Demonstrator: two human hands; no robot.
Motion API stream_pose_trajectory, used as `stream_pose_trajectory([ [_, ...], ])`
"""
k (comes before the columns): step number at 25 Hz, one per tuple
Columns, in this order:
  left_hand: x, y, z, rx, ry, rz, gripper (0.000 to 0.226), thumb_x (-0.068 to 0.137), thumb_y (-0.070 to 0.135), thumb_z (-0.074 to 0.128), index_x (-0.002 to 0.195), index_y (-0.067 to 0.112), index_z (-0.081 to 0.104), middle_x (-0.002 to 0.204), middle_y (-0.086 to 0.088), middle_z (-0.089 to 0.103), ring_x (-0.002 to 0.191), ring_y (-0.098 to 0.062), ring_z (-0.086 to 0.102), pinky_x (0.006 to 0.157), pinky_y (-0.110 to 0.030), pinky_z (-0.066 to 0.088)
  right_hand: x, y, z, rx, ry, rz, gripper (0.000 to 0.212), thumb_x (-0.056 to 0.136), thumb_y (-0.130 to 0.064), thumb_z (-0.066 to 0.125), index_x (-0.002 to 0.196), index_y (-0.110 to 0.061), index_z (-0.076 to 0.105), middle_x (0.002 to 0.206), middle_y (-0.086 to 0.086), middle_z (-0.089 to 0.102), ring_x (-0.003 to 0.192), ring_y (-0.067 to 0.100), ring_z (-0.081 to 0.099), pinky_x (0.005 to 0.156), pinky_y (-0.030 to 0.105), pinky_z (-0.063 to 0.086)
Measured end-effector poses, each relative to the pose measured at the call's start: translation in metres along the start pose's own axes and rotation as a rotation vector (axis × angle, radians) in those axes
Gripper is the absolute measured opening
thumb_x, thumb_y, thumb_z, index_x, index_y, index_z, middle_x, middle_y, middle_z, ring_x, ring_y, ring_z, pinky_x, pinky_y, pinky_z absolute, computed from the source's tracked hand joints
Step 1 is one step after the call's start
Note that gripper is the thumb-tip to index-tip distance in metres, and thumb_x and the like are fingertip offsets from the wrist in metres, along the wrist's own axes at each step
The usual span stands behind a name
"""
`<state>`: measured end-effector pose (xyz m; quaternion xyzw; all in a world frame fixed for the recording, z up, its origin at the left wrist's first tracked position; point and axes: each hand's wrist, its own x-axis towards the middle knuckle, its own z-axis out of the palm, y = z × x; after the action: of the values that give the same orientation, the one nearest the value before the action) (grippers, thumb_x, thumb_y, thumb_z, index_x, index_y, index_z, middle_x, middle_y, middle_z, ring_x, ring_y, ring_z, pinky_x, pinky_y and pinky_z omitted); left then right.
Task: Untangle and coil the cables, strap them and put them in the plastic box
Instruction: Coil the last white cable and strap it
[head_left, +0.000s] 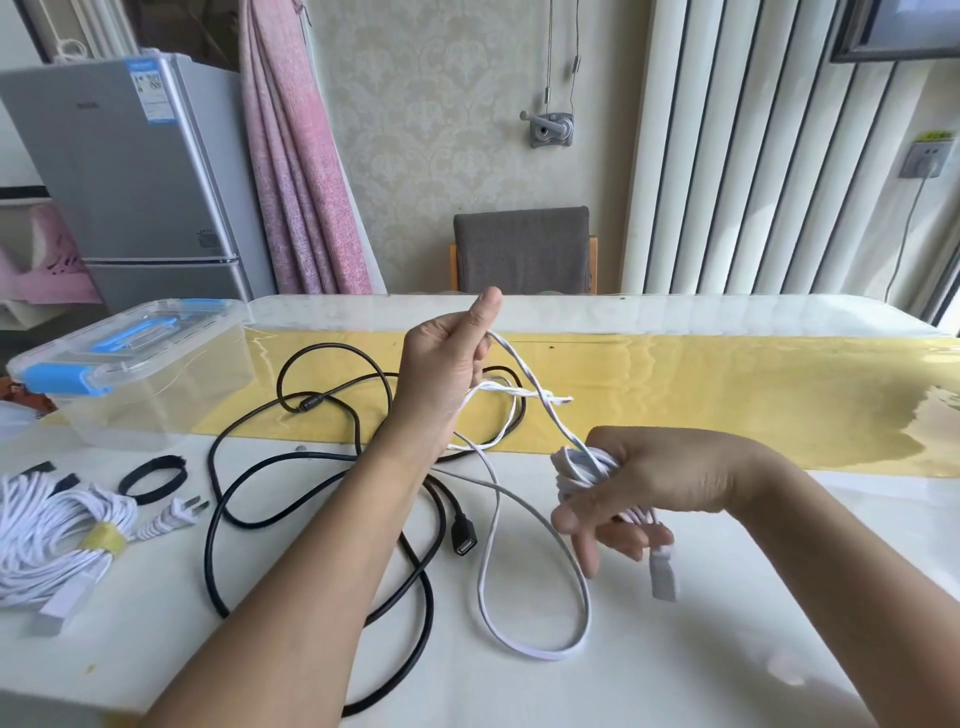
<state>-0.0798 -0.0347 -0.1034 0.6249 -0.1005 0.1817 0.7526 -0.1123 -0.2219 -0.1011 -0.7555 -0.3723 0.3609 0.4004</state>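
My right hand (654, 483) grips a small coil of white cable (576, 467) above the table, and a white plug (664, 571) hangs below its fingers. My left hand (447, 364) is raised and pinches a strand of the same white cable, which runs taut down to the coil. The slack of this white cable lies in a loose loop (530, 623) on the table. A long black cable (311, 457) sprawls in tangled loops under my left forearm, its USB socket end (464, 545) lying free. The clear plastic box (135, 374) with blue latches stands closed at the left.
A coiled white cable bundle (57, 530) with a yellow strap and its plug (179, 512) lies at the left edge. Black straps (153, 475) lie beside it. A yellow runner (727, 395) crosses the white table. A grey chair (522, 249) stands behind, a fridge (130, 171) at far left.
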Motion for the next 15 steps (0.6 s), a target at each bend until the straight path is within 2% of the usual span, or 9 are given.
stream_pose_trajectory([
  [4, -0.001, -0.008, 0.0, 0.237, 0.053, 0.153, 0.056, 0.092, 0.03, 0.06, 0.041, 0.023, 0.039, 0.042, 0.011, 0.032, 0.044, -0.006, 0.028, 0.048, -0.019, 0.028, 0.0, 0.001, -0.003, 0.215, -0.243, -0.168, 0.023, 0.086, -0.017, 0.058, 0.074, -0.007, 0.074, 0.05, 0.002, 0.057, 0.036, 0.009, 0.049, 0.048, 0.013, 0.043],
  [7, -0.005, -0.012, 0.001, 0.491, -0.022, 0.292, 0.054, 0.094, 0.031, 0.057, 0.045, 0.016, 0.04, 0.036, 0.01, 0.035, 0.041, -0.004, 0.033, 0.05, -0.015, 0.029, 0.0, 0.008, -0.01, 0.525, -0.305, -0.471, 0.022, 0.09, -0.013, 0.057, 0.088, 0.004, 0.07, 0.069, 0.007, 0.07, 0.051, 0.007, 0.064, 0.054, 0.014, 0.051],
  [10, -0.011, -0.018, 0.007, 0.593, -0.134, 0.293, 0.057, 0.096, 0.037, 0.051, 0.045, 0.014, 0.043, 0.04, 0.004, 0.042, 0.043, -0.006, 0.038, 0.05, -0.018, 0.032, -0.007, 0.012, -0.018, 0.833, -0.243, -0.715, 0.024, 0.092, 0.003, 0.043, 0.104, 0.016, 0.059, 0.092, 0.028, 0.067, 0.072, 0.018, 0.072, 0.075, 0.026, 0.055],
  [11, -0.012, -0.021, 0.009, 0.608, -0.167, 0.269, 0.058, 0.097, 0.039, 0.049, 0.045, 0.013, 0.044, 0.04, 0.002, 0.044, 0.043, -0.008, 0.041, 0.051, -0.019, 0.034, -0.01, 0.013, -0.019, 0.893, -0.193, -0.744, 0.026, 0.093, 0.005, 0.04, 0.109, 0.019, 0.056, 0.099, 0.033, 0.064, 0.079, 0.022, 0.072, 0.082, 0.03, 0.054],
  [15, -0.019, -0.023, 0.016, 0.629, -0.317, 0.168, 0.058, 0.098, 0.043, 0.042, 0.049, 0.013, 0.047, 0.038, 0.009, 0.038, 0.041, -0.006, 0.035, 0.046, -0.018, 0.029, -0.02, 0.018, -0.03, 1.035, 0.072, -0.752, 0.035, 0.099, 0.004, 0.027, 0.124, 0.022, 0.042, 0.122, 0.042, 0.049, 0.105, 0.04, 0.061, 0.1, 0.043, 0.04],
])
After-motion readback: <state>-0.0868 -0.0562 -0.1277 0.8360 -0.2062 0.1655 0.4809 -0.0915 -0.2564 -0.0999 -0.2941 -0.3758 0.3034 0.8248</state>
